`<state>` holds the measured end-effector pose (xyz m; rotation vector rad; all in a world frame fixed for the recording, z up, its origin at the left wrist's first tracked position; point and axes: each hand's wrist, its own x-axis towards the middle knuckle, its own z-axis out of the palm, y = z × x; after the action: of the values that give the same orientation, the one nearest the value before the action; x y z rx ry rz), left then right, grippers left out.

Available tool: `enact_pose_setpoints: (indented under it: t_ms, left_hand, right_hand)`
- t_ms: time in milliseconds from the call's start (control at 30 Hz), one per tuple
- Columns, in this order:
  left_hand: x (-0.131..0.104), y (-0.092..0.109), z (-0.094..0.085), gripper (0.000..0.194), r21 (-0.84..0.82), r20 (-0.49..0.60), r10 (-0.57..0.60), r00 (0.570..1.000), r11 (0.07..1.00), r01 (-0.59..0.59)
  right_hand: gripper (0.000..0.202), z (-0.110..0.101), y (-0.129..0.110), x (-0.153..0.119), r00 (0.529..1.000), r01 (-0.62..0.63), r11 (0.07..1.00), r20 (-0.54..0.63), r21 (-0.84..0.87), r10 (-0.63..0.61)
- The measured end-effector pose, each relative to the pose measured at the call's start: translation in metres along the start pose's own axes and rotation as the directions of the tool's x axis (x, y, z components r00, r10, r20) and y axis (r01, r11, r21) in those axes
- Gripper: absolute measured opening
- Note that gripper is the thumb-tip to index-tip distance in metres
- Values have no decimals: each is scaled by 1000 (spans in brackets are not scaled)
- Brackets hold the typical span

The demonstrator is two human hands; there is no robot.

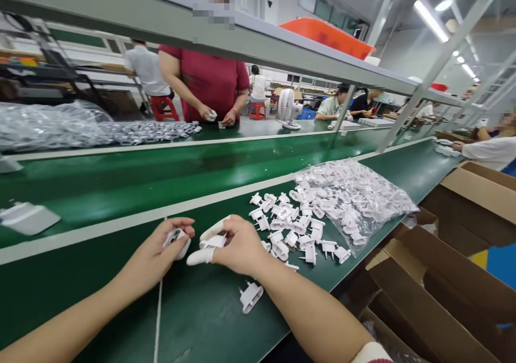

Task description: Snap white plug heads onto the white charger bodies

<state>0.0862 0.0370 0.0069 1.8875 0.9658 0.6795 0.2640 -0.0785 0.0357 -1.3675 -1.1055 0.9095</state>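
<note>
My left hand (163,247) is closed around a white plastic housing (182,245) whose open side shows dark parts inside. Just to its right, my right hand (237,245) wears white finger covers on thumb and forefinger. Between those fingers sits a white plug piece (215,242), partly hidden by them. The two held pieces are close but apart. A single white two-pin plug piece (251,297) lies on the green table below my right hand. Beyond that hand spreads a loose pile of similar plug pieces (292,220).
A clear plastic bag (363,191) of plug pieces lies behind the pile. Open cardboard boxes (435,288) stand at the right edge. A larger white adapter (29,217) rests on the green belt (193,164) at left. Across it, a person (209,89) handles small white parts.
</note>
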Motion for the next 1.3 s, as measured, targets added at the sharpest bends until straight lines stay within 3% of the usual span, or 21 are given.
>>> enact_pose_setpoints:
  t_ms: [100, 200, 367, 500, 600, 700, 867, 933, 1000, 1133, 1200, 1300]
  left_hand:
    - [-41, -7, 2, 45, -13, 102, 31, 994, 999, -30]
    - [-66, -10, 9, 42, 1, 182, 97, 978, 995, -99]
    - [-75, -12, 10, 85, 120, -45, 139, 989, 984, -132]
    - [-71, -9, 3, 36, 43, 116, 165, 979, 984, -171]
    - [-68, -6, 0, 37, -49, 164, 216, 963, 976, -211]
    - [-66, -6, -2, 53, -86, 124, 162, 979, 985, -152]
    - [-61, -6, -6, 32, -168, 160, 155, 975, 978, -128]
    - [-60, -7, -6, 30, -176, 149, 158, 976, 976, -131]
    - [-60, -8, -5, 28, -180, 131, 150, 980, 976, -126]
    - [-59, -8, -2, 25, -183, 119, 128, 985, 978, -105]
    - [-58, -8, -2, 24, -187, 121, 115, 986, 978, -91]
    - [-58, -8, -2, 23, -184, 117, 111, 987, 979, -88]
  right_hand:
    - [54, 3, -7, 2, 996, -83, 951, 36, 298, 76]
    - [49, 3, -13, 1, 988, -152, 884, 79, 443, 130]
    - [62, 0, -16, 2, 984, -176, 890, 74, 420, 160]
    - [48, 0, -16, 5, 974, -223, 908, 52, 354, 219]
    - [41, 3, -16, 6, 979, -201, 942, 42, 267, 197]
    - [35, 7, -15, 3, 993, -112, 986, 50, 121, 107]
    - [26, 14, -15, -9, 983, 183, 960, 52, -213, -176]
    - [28, 17, -15, -14, 938, 348, 875, 120, -338, -327]
    - [32, 19, -14, -17, 862, 506, 750, 225, -426, -454]
    - [41, 22, -14, -16, 724, 687, 551, 381, -474, -576]
    - [39, 24, -14, -14, 692, 715, 485, 412, -503, -593]
    - [31, 27, -15, -12, 695, 704, 415, 437, -576, -571]
